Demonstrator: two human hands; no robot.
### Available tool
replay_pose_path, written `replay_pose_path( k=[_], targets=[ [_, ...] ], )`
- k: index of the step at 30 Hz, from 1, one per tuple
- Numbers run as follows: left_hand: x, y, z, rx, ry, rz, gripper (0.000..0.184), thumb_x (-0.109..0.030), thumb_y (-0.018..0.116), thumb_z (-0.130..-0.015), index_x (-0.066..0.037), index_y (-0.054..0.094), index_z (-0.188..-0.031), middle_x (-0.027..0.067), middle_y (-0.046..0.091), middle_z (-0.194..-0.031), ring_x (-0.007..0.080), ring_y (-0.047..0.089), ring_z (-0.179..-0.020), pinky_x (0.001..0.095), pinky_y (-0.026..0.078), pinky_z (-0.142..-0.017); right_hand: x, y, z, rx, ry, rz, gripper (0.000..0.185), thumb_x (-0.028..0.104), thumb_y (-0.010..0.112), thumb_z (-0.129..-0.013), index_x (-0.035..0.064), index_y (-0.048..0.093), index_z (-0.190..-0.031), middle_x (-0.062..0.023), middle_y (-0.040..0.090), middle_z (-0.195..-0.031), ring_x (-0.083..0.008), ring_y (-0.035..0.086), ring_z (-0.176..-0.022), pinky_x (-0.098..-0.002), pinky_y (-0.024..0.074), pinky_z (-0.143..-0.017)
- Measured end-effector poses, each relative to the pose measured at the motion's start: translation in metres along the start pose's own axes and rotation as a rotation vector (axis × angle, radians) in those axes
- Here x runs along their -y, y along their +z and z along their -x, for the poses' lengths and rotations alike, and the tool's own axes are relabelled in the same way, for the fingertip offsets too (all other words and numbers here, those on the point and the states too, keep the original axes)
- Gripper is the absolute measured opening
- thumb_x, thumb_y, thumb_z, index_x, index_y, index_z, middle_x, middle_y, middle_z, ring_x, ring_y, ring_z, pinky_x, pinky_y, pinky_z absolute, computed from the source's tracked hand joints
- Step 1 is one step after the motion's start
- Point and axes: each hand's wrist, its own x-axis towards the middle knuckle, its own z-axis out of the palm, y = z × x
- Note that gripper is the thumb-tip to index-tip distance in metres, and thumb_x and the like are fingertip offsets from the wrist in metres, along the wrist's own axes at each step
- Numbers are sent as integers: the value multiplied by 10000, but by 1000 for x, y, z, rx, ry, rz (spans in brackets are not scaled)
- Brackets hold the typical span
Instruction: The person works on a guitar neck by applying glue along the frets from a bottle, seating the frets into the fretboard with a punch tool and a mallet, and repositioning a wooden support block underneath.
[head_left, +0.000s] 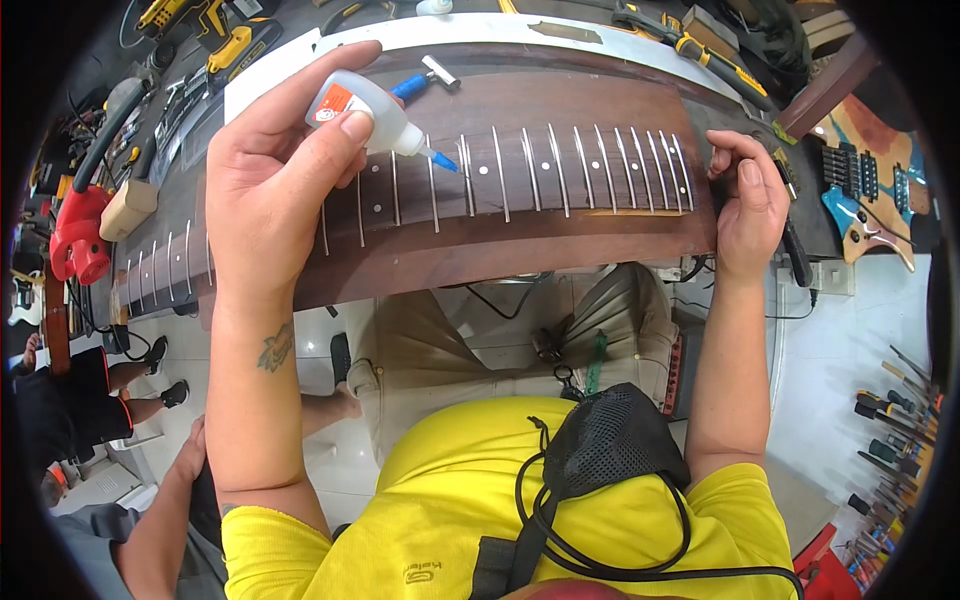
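My left hand [280, 180] is closed round a small translucent glue bottle [365, 105] with an orange label. The bottle tilts down to the right, and its blue nozzle tip is at a metal fret of the dark guitar fretboard [515, 180]. White dot inlays show between the frets. My right hand [748, 200] is beside the board's right end, fingers loosely bent and apart, with nothing visible in it. Whether it touches the board I cannot tell. A blue-handled tool with a metal crosspiece [425, 80] lies behind the fretboard.
A yellow drill [215, 40], a red power tool [80, 230] and yellow-black pliers [725, 70] lie around the bench. A colourful guitar body [870, 180] is at far right. Tools stand in a rack [900, 430] at lower right. Other people are at the lower left.
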Motion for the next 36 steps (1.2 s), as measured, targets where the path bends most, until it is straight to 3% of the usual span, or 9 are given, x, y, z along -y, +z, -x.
replay_pose_path(
  k=[24,26,36],
  targets=[
    [4,5,-7,-135,-8,28,434,-67,650,-989,53,592,-1403,112,729,-1082,45,592,-800,171,478,-711,1,1,0,11,19,6,393,292,560,-1026,-65,708,-1100,-27,590,-900,-112,509,-856,-261,412,-780],
    [5,7,-8,-177,-3,71,394,-87,703,-960,27,666,-1336,28,685,-925,76,579,-750,222,455,-672,1,2,0,12,15,9,391,290,560,-1026,-65,708,-1100,-26,589,-898,-112,508,-854,-260,411,-779],
    [8,5,-11,-186,14,49,382,-92,695,-967,31,667,-1327,29,679,-929,83,579,-755,230,459,-677,1,1,0,24,10,4,384,285,558,-1029,-62,706,-1099,-26,588,-904,-109,507,-856,-256,407,-778]
  ],
)
